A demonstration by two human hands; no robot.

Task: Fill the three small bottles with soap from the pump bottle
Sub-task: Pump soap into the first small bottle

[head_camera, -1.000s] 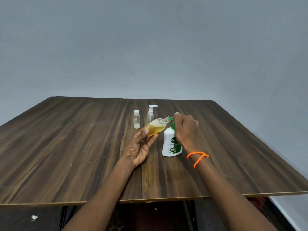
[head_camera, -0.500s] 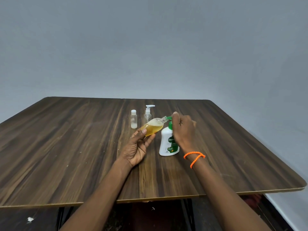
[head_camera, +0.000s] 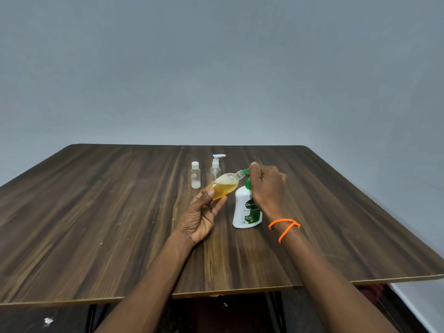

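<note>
Both forearms are showing bare, no sleeves in sight. The right wrist is wearing an orange beaded bracelet [head_camera: 284,226], looped twice, one strand trailing toward five o'clock.

Amber soap bottle [head_camera: 222,188]; white-green pump bottle [head_camera: 245,212]; dark woodgrain table [head_camera: 96,212].

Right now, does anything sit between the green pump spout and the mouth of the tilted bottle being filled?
Nothing visible does. The uncapped mouth of the tilted clear bottle of amber soap, held in the left hand, sits right at the green pump spout, which the right hand presses.
</note>
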